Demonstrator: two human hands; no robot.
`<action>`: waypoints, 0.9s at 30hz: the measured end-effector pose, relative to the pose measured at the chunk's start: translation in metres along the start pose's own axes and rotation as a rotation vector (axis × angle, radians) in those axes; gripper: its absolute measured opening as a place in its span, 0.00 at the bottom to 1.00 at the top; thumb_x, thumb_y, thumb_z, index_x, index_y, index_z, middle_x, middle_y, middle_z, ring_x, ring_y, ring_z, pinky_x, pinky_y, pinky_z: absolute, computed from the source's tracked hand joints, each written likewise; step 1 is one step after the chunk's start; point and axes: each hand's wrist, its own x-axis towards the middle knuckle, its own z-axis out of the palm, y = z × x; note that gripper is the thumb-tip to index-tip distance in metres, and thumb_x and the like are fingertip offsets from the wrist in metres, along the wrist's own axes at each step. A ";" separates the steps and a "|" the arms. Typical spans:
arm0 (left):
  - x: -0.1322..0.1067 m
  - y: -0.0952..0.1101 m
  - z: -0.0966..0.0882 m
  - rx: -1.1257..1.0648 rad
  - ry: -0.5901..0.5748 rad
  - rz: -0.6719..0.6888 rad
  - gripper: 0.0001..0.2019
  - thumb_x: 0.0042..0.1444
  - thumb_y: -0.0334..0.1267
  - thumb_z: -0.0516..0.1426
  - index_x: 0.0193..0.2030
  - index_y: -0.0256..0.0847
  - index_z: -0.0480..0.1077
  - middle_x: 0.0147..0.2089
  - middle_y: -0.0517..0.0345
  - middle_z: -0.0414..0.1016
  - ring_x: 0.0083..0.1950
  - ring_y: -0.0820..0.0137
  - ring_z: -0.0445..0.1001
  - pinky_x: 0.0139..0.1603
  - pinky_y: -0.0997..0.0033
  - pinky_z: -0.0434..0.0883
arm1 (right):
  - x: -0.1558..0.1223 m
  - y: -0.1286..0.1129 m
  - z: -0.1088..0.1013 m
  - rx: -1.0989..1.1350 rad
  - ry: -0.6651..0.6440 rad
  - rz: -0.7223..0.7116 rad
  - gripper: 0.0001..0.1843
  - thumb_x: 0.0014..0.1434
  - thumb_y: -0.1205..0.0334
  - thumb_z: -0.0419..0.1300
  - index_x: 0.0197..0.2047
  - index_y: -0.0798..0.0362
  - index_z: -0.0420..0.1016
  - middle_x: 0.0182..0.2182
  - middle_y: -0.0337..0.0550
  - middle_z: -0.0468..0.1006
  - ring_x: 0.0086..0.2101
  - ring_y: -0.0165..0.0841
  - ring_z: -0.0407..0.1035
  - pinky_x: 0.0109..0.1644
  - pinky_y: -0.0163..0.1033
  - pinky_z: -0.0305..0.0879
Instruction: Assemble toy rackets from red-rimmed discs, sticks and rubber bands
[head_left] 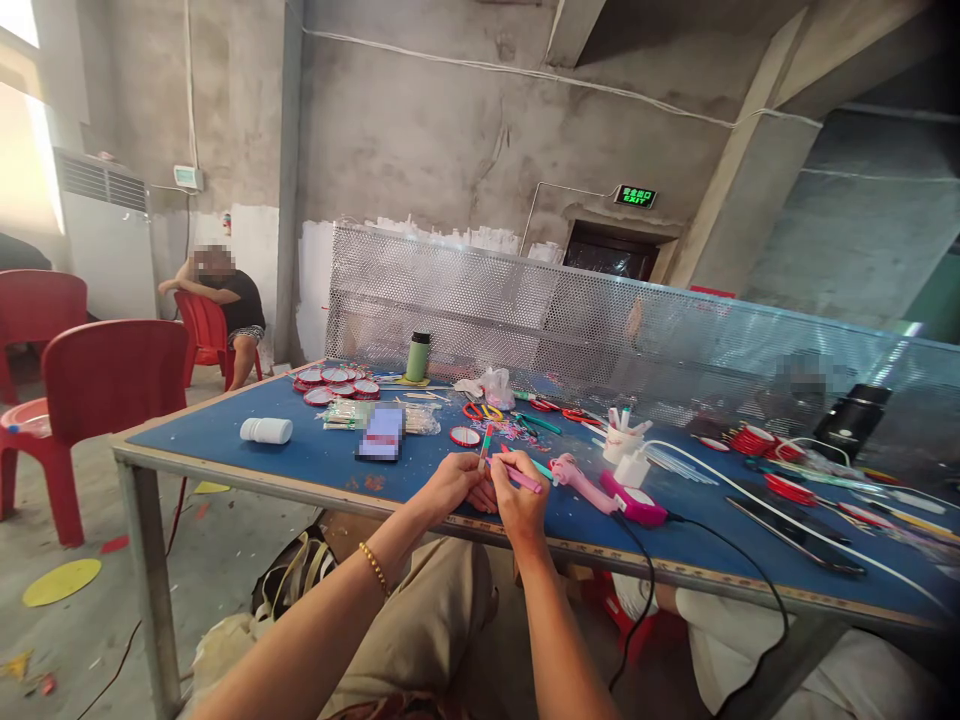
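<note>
At the front edge of the blue table (225, 430), my left hand (452, 482) is closed round a short stick (486, 445) that stands upright with coloured bands on it. Touching it from the right, my right hand (520, 497) is closed on a pink stick (517, 477) that points left toward the upright one. A gold bracelet (374, 567) sits on my left wrist. Just beyond my hands lie a red-rimmed round disc (465, 436) and a pink glue gun (609, 490) with a black cord.
The table also holds stacked red-rimmed discs (335, 382), a white bottle (266, 430), a green flask (418, 357), scissors (481, 411), a cup of sticks (624, 438) and a black flask (851, 420). A perforated metal screen (600, 320) backs it. Red chairs (97, 400) stand left; a person sits far left.
</note>
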 end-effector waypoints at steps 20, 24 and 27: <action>0.000 0.000 0.000 -0.006 -0.010 0.020 0.14 0.66 0.44 0.57 0.50 0.36 0.71 0.44 0.54 0.76 0.39 0.70 0.77 0.39 0.65 0.77 | 0.001 -0.001 0.000 -0.013 -0.025 -0.039 0.09 0.61 0.61 0.58 0.29 0.51 0.74 0.24 0.38 0.78 0.27 0.33 0.72 0.37 0.37 0.69; -0.001 0.001 0.000 -0.008 -0.014 0.028 0.14 0.66 0.44 0.57 0.49 0.35 0.72 0.42 0.55 0.76 0.36 0.71 0.76 0.37 0.67 0.76 | 0.001 -0.002 -0.001 -0.011 -0.009 -0.038 0.09 0.61 0.61 0.58 0.30 0.51 0.74 0.25 0.39 0.79 0.28 0.34 0.73 0.37 0.38 0.70; -0.002 0.001 0.000 -0.008 -0.016 0.028 0.13 0.66 0.44 0.57 0.48 0.35 0.72 0.42 0.55 0.76 0.36 0.71 0.76 0.36 0.68 0.76 | 0.002 -0.001 0.000 -0.009 -0.010 -0.037 0.09 0.62 0.61 0.58 0.31 0.51 0.75 0.27 0.41 0.80 0.29 0.34 0.74 0.38 0.38 0.70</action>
